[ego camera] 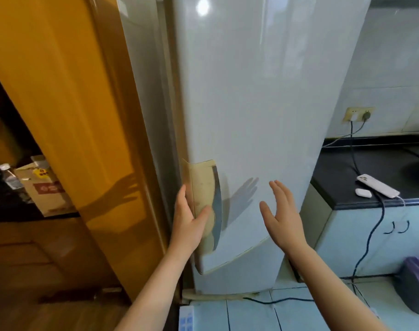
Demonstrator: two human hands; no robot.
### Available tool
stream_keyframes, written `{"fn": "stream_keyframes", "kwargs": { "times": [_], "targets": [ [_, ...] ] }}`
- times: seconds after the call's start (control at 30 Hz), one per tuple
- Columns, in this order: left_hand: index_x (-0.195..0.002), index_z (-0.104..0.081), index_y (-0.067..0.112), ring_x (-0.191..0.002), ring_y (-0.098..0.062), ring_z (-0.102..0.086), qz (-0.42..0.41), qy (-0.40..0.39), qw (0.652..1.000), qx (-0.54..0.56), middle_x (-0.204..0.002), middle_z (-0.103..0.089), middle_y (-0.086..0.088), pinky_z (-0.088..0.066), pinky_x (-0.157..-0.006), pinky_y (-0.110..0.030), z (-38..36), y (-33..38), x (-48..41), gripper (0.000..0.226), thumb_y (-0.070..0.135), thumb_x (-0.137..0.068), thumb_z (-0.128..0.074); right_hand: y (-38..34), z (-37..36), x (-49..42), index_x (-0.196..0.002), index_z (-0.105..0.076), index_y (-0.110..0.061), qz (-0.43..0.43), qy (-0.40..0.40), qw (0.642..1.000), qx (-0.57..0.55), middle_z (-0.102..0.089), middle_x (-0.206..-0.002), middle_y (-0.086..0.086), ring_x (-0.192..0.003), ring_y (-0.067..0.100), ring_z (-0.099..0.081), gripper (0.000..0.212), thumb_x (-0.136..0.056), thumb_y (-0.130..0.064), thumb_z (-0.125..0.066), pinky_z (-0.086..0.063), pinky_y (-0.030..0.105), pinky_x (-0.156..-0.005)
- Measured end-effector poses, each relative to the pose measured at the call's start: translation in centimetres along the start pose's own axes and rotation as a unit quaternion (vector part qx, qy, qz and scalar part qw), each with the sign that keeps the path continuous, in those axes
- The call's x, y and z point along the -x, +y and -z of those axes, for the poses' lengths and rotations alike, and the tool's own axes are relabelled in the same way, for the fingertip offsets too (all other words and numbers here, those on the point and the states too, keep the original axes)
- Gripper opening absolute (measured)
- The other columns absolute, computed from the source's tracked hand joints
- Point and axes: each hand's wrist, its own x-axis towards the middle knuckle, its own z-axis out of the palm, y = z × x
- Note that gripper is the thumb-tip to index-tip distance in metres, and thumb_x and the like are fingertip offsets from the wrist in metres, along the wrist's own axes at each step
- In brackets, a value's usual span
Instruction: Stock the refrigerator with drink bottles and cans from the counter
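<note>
Rightward, a black counter [371, 168] stands beside the refrigerator [251, 103].

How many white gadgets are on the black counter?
2: a long flat gadget near the black counter's front edge, a small rounded gadget beside it. Others may lie out of frame.

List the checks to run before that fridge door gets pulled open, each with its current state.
1. Left hand grips the door handle: ok, thumb across its front.
2. Right hand free: ok, open, holding nothing, in front of the door.
3. Refrigerator door shut, ready to pull: ok.
4. Drinks ready to load: not ok. Neither hand holds any, and the counter part in view shows only a phone and a small white case.
5. Black cable below the door clear of its swing: cannot tell.
</note>
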Motion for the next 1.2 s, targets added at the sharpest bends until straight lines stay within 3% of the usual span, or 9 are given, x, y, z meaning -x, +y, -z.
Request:
{"fn": "stream_keyframes", "kwargs": {
  "times": [0.1, 0.23, 0.37, 0.5, 0.67, 0.83, 0.93, 1.1, 1.2],
  "targets": [
    [-0.152, -0.006, 0.030, -0.141, -0.016, -0.025, 0.016, 0.044, 0.999, -0.007, -0.155, -0.019, 0.007, -0.031, -0.114, -0.045, -0.1, -0.7, -3.5, 0.083, 0.025, -0.091, -0.062, 0.9, -0.6, -4.1, -0.147, -0.029, -0.014, -0.005, 0.025, 0.999, 0.030, -0.021, -0.155, 0.000, -0.142, 0.017, -0.024, 0.058, -0.095, -0.023, -0.052, -0.032, 0.037, -0.110],
    [-0.152, -0.001, 0.030, -0.143, -0.022, -0.020, 0.027, 0.112, 0.993, -0.031, -0.157, -0.011, 0.006, -0.028, -0.114, -0.044, -0.6, -1.7, -8.1, 0.091, 0.026, -0.088, -0.066, 1.8, -1.5, -9.6, -0.147, -0.029, -0.015, 0.018, 0.071, 0.993, 0.089, -0.016, -0.157, 0.007, -0.142, 0.026, -0.019, 0.061, -0.092, -0.020, -0.056, -0.036, 0.034, -0.098],
    [-0.151, -0.001, 0.030, -0.140, -0.030, -0.019, 0.046, 0.183, 0.980, -0.066, -0.155, -0.008, 0.006, -0.032, -0.108, -0.051, -1.3, -2.7, -13.2, 0.105, 0.034, -0.078, -0.076, 2.7, -2.7, -14.2, -0.145, -0.035, -0.012, 0.070, 0.068, 0.985, 0.145, -0.021, -0.153, 0.019, -0.139, 0.038, -0.024, 0.065, -0.086, -0.014, -0.062, -0.037, 0.047, -0.103],
    [-0.150, 0.000, 0.033, -0.143, -0.029, -0.012, 0.052, 0.217, 0.973, -0.065, -0.157, -0.007, 0.004, -0.028, -0.112, -0.055, -2.3, -3.7, -17.4, 0.123, 0.041, -0.063, -0.086, 4.4, -4.4, -16.6, -0.145, -0.035, -0.012, 0.103, 0.037, 0.975, 0.193, -0.020, -0.154, 0.021, -0.140, 0.040, -0.025, 0.071, -0.081, -0.014, -0.066, -0.032, 0.050, -0.109],
    [-0.150, 0.003, 0.031, -0.146, -0.024, -0.008, 0.057, 0.221, 0.972, -0.047, -0.159, -0.005, 0.001, -0.019, -0.116, -0.048, -2.8, -4.7, -21.6, 0.130, 0.044, -0.058, -0.088, 5.9, -5.9, -18.3, -0.147, -0.032, -0.013, 0.114, 0.016, 0.963, 0.243, -0.016, -0.156, 0.020, -0.142, 0.040, -0.021, 0.080, -0.077, -0.019, -0.070, -0.035, 0.050, -0.104],
    [-0.152, 0.005, 0.024, -0.147, -0.025, -0.008, 0.036, 0.214, 0.974, -0.070, -0.160, -0.007, -0.003, -0.019, -0.117, -0.047, -2.7, -5.2, -24.4, 0.122, 0.043, -0.068, -0.082, 6.0, -6.8, -19.6, -0.150, -0.022, -0.018, 0.097, 0.004, 0.956, 0.277, -0.011, -0.158, 0.017, -0.143, 0.037, -0.019, 0.087, -0.077, -0.018, -0.067, -0.034, 0.051, -0.105],
    [-0.152, 0.007, 0.024, -0.146, -0.027, -0.008, 0.033, 0.213, 0.973, -0.078, -0.160, -0.006, -0.003, -0.020, -0.116, -0.050, -2.9, -5.7, -24.7, 0.120, 0.044, -0.071, -0.079, 6.4, -6.8, -19.9, -0.149, -0.029, -0.015, 0.108, 0.018, 0.952, 0.287, -0.020, -0.155, 0.020, -0.139, 0.039, -0.028, 0.092, -0.067, -0.014, -0.072, -0.040, 0.053, -0.101],
    [-0.150, 0.014, 0.026, -0.147, -0.028, -0.006, 0.047, 0.189, 0.977, -0.084, -0.160, -0.002, -0.004, -0.018, -0.115, -0.047, -2.2, -5.0, -25.2, 0.123, 0.049, -0.070, -0.077, 6.1, -5.8, -19.7, -0.145, -0.038, -0.016, 0.150, 0.007, 0.971, 0.188, -0.025, -0.155, 0.013, -0.140, 0.034, -0.030, 0.077, -0.074, -0.015, -0.069, -0.041, 0.043, -0.104],
    [-0.147, 0.021, 0.030, -0.147, -0.023, 0.002, 0.016, 0.177, 0.980, -0.089, -0.160, 0.006, 0.003, -0.010, -0.117, -0.044, -2.3, -6.4, -22.7, 0.121, 0.066, -0.072, -0.066, 5.6, -1.2, -21.1, -0.128, -0.052, -0.031, 0.103, 0.050, 0.990, -0.080, -0.051, -0.137, -0.008, -0.124, 0.016, -0.052, 0.049, -0.084, -0.014, -0.064, -0.045, 0.028, -0.098]
  ]
}}
